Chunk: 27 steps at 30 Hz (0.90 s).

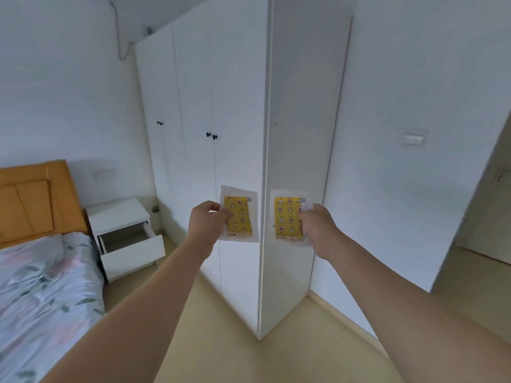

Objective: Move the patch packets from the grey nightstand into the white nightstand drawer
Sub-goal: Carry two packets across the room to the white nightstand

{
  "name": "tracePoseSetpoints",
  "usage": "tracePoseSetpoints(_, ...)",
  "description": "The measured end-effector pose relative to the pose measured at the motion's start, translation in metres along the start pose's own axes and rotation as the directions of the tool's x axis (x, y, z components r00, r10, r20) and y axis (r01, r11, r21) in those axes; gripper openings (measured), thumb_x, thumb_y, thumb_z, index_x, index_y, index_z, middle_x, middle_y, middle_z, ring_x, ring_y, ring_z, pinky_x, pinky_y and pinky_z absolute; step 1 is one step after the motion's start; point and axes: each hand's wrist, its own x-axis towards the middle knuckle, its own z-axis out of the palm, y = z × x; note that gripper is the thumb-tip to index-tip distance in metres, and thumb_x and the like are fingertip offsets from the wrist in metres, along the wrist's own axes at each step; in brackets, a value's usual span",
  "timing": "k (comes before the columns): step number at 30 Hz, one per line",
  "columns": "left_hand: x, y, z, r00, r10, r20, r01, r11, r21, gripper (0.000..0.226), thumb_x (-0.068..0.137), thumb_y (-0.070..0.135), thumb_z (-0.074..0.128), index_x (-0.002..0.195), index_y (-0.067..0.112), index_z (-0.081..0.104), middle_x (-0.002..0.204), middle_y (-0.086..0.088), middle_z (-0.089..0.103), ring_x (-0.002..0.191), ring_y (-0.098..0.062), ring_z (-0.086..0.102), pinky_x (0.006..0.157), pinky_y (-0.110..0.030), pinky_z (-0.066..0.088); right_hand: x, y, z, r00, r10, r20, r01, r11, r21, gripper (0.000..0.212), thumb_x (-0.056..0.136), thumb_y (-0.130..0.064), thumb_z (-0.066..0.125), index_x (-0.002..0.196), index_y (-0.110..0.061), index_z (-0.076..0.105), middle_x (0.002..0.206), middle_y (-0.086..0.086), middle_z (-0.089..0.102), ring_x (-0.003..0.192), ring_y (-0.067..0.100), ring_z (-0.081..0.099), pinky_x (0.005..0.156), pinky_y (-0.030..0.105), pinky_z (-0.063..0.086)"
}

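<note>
Each hand pinches a packet upright for carrying: left hand point(208, 221) on left packet point(239, 214), right hand point(318, 226) on right packet point(287, 217); open drawer point(132, 246) waits far left.

Soft, even daylight, dim-ish, bluish cast. Faint shadows cast on wall point(105, 87). Slight motion blur thruout; wide-angle bending seen at wardrobe point(221, 106) edges. No glare.

Clearance around the raised hands

The wardrobe point(237, 120) corner stands directly ahead of the left hand point(206, 221) and right hand point(318, 228), blocking forward travel. Open floor point(221, 341) lies below both forearms. Down and to the left of the left hand, the white nightstand point(117, 217) drawer point(132, 248) stands pulled out, open from above; the bed point(41, 294) borders its far side.
</note>
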Motion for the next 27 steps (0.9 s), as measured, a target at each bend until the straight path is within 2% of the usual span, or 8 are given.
tracePoseSetpoints(4,0.110,-0.007,-0.022,0.994,-0.067,-0.084,0.065,0.998,-0.023,0.006,0.091,0.014,0.062,0.085,0.012,0.062,0.081,-0.002,0.070,0.077,-0.023,0.068,0.066,-0.033,0.057,0.096,-0.029,0.073,0.993,-0.065,0.102,0.072,0.995,-0.064,0.025,0.099,-0.010,0.040,0.112,-0.014,0.061,0.099,0.005,0.069,0.080,0.018,0.067,0.061,0.028,0.053)
tracePoseSetpoints(7,0.186,-0.007,-0.041,0.985,-0.092,-0.148,0.085,0.995,-0.053,0.003,0.090,0.014,0.062,0.087,0.013,0.063,0.087,-0.006,0.073,0.085,-0.029,0.072,0.081,-0.048,0.059,0.157,-0.051,0.128,0.984,-0.102,0.149,0.113,0.991,-0.068,0.025,0.100,-0.010,0.038,0.109,-0.015,0.060,0.094,0.002,0.068,0.075,0.015,0.066,0.054,0.024,0.047)
tracePoseSetpoints(10,0.247,-0.019,-0.056,0.969,-0.141,-0.203,0.128,0.989,-0.079,0.005,0.093,0.011,0.058,0.091,0.012,0.062,0.092,-0.007,0.072,0.086,-0.028,0.071,0.079,-0.045,0.060,0.214,-0.055,0.182,0.974,-0.055,0.221,0.070,0.996,-0.061,0.030,0.098,-0.006,0.035,0.105,-0.016,0.062,0.095,0.004,0.070,0.079,0.021,0.070,0.063,0.034,0.058)
tracePoseSetpoints(13,0.308,-0.041,-0.072,0.949,-0.194,-0.248,0.170,0.979,-0.115,0.007,0.095,0.007,0.055,0.099,0.010,0.061,0.095,-0.006,0.070,0.084,-0.024,0.070,0.070,-0.038,0.060,0.268,-0.053,0.239,0.955,-0.001,0.295,0.012,0.999,-0.038,0.034,0.097,-0.004,0.032,0.099,-0.017,0.064,0.089,0.003,0.070,0.071,0.018,0.069,0.050,0.025,0.052)
tracePoseSetpoints(16,0.377,-0.069,-0.090,0.919,-0.240,-0.314,0.204,0.969,-0.142,0.010,0.096,0.008,0.057,0.103,0.014,0.059,0.097,-0.005,0.070,0.085,-0.023,0.071,0.067,-0.037,0.059,0.327,-0.046,0.302,0.928,0.032,0.371,-0.031,0.999,-0.009,0.033,0.096,-0.004,0.034,0.100,-0.016,0.064,0.093,0.005,0.071,0.074,0.020,0.070,0.054,0.029,0.055)
tracePoseSetpoints(18,0.427,-0.085,-0.101,0.894,-0.268,-0.359,0.223,0.961,-0.161,0.011,0.096,0.008,0.057,0.100,0.018,0.059,0.099,-0.004,0.069,0.087,-0.023,0.070,0.072,-0.039,0.061,0.371,-0.043,0.347,0.909,0.040,0.415,-0.052,0.999,0.017,0.031,0.095,-0.006,0.036,0.107,-0.014,0.064,0.097,0.007,0.072,0.081,0.024,0.071,0.064,0.037,0.059)
tracePoseSetpoints(21,0.503,-0.102,-0.118,0.861,-0.311,-0.403,0.262,0.949,-0.174,0.011,0.097,0.009,0.057,0.094,0.018,0.061,0.101,-0.005,0.070,0.091,-0.026,0.070,0.084,-0.045,0.059,0.436,-0.047,0.412,0.870,0.058,0.490,-0.117,0.989,0.090,0.025,0.096,-0.006,0.040,0.104,-0.013,0.062,0.099,0.009,0.071,0.083,0.027,0.071,0.065,0.040,0.060)
tracePoseSetpoints(27,0.634,-0.106,-0.169,0.827,-0.337,-0.450,0.297,0.942,-0.158,0.014,0.098,0.003,0.050,0.104,0.013,0.057,0.105,-0.007,0.068,0.090,-0.026,0.067,0.065,-0.037,0.056,0.540,-0.081,0.536,0.805,0.057,0.591,-0.147,0.984,0.105,0.018,0.098,-0.011,0.046,0.111,-0.010,0.059,0.101,0.010,0.070,0.083,0.026,0.070,0.061,0.037,0.060)
